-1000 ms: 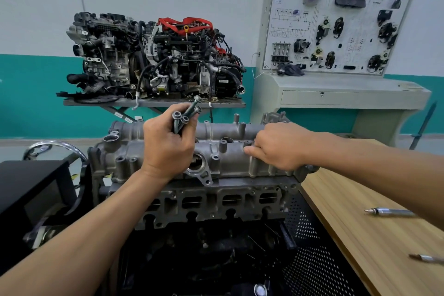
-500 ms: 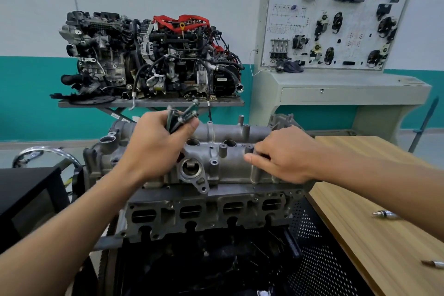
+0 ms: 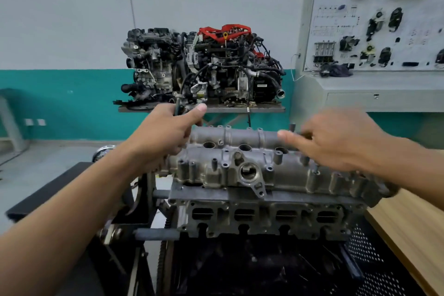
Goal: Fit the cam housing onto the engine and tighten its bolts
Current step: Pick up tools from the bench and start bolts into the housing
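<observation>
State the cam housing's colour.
Dull silver-grey, bare metal; the cam housing shows best in the head view.

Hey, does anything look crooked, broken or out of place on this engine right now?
Nothing looks damaged or spilled. The cam housing sits flat on the engine. One bolt by the blurred right hand stands proud of its hole, not yet driven in; the left hand grips more bolts.

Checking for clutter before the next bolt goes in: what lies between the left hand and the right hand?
In the head view, only the top of the cam housing lies between the left hand, which grips bolts, and the right hand.
</observation>
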A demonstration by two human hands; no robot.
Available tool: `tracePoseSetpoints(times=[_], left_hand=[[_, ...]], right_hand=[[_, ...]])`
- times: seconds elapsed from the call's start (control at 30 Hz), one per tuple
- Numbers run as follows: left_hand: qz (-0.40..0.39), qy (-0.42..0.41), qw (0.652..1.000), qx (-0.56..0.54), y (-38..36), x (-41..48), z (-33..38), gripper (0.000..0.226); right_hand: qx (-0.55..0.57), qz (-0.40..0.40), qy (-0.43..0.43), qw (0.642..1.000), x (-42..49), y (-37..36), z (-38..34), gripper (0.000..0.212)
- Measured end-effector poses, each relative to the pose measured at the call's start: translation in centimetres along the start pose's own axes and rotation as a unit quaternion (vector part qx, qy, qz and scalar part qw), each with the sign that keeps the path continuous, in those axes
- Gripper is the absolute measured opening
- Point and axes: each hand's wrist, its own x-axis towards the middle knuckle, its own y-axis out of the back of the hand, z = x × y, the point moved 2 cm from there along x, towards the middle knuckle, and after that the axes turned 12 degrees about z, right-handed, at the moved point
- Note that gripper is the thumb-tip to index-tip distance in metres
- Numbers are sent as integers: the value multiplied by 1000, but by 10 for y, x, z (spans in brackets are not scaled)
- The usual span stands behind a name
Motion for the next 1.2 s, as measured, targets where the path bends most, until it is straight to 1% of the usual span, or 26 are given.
tracePoseSetpoints(times=[0.03, 0.07, 0.1, 0.13, 0.17, 0.2, 0.23, 0.3, 0.33, 0.47, 0.53, 0.57, 0.6, 0.67, 0.73, 0.8, 0.9, 0.93, 0.97, 1.03, 1.1, 1.13, 1.17, 1.2], left_hand=[[-34, 17, 998, -41, 1, -4, -1, 35], [-64, 29, 994, -79, 2, -8, -2, 33], [-88, 37, 990, -108, 2, -12, -2, 31], [-104, 38, 986, -127, 3, -14, -1, 30], [-112, 36, 983, -137, 4, -16, -1, 31], [-114, 32, 982, -146, 7, -17, 0, 32], [-111, 30, 982, -153, 10, -18, 0, 32], [-97, 25, 982, -161, 21, -17, -1, 29], [-93, 23, 982, -162, 27, -17, -3, 27], [-91, 18, 981, -171, 40, -16, -13, 27], [-101, 15, 979, -176, 43, -16, -19, 26], [-111, 11, 979, -170, 44, -16, -21, 24], [-123, 6, 980, -155, 45, -15, -23, 25], [-139, 3, 983, -119, 44, -12, -26, 31], [-143, 3, 984, -102, 43, -8, -28, 33], [-141, -16, 986, -86, 44, -3, -27, 32], [-143, -54, 988, -34, 54, 4, -29, 33], [-133, -65, 989, -4, 58, 5, -30, 35], [-105, -80, 991, 37, 63, 6, -32, 38], [-3, -108, 987, 117, 69, 10, -40, 43], [93, -118, 980, 130, 72, 12, -51, 50], [113, -120, 979, 121, 72, 13, -58, 51], [114, -119, 980, 113, 70, 12, -64, 48], [94, -111, 984, 105, 68, 10, -69, 41]], right_hand=[[94, 28, -16, 995, 12, 7, -12, 84], [212, 34, -27, 976, 25, 12, -28, 72], [328, 13, -29, 944, 37, 16, -47, 58], [414, -28, -24, 909, 48, 19, -68, 44], [467, -70, -12, 882, 56, 21, -87, 35], [496, -92, 4, 863, 63, 21, -103, 32], [514, -92, 11, 853, 69, 21, -114, 29], [549, -75, -14, 832, 79, 19, -125, 23], [569, -78, -32, 818, 83, 17, -127, 22], [617, -126, -58, 774, 88, 4, -139, 22], [641, -167, -80, 745, 89, 0, -144, 23], [646, -180, -95, 736, 90, -2, -146, 26], [643, -180, -110, 736, 93, -3, -148, 28], [626, -151, -121, 756, 99, -6, -151, 27], [603, -124, -109, 780, 104, -6, -152, 26], [583, -105, -99, 800, 108, -4, -149, 26], [574, -53, -121, 808, 114, -2, -137, 29], [568, -32, -126, 813, 115, -2, -132, 30], [558, -14, -124, 820, 115, -2, -128, 30], [530, 12, -98, 842, 112, -1, -123, 27], [498, 21, -45, 866, 105, -1, -125, 24], [474, 16, -12, 880, 101, -1, -129, 22], [449, 2, 18, 893, 97, -3, -134, 21], [431, -17, 41, 901, 92, -6, -139, 21]])
